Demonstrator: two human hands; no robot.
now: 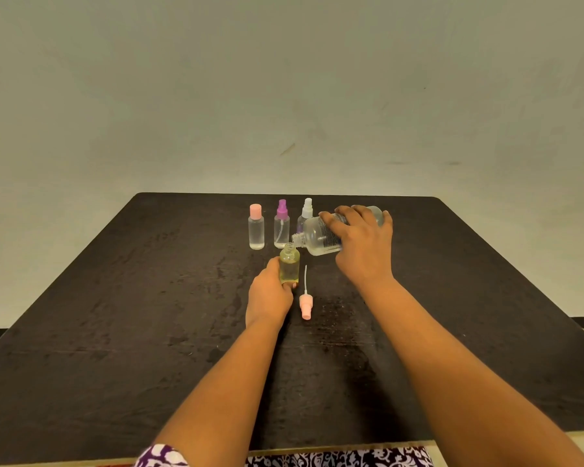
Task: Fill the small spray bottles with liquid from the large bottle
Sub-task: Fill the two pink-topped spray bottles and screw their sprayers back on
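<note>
Right fingers (327,219) wrap a large clear plastic bottle (317,239), tipped over the small open clear bottle (289,264), nearly full of yellowish liquid, gripped upright by left fingers (273,267); its pink spray head (305,306) lies just beside them, and three closed small clear bottles (281,229) beyond look finished.

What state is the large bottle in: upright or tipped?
Tipped: the large bottle lies nearly sideways in the right hand, neck toward the open bottle.

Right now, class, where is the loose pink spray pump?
In the head view, the pink spray pump lies on the table, just right of the left hand holding the open small bottle.
</note>
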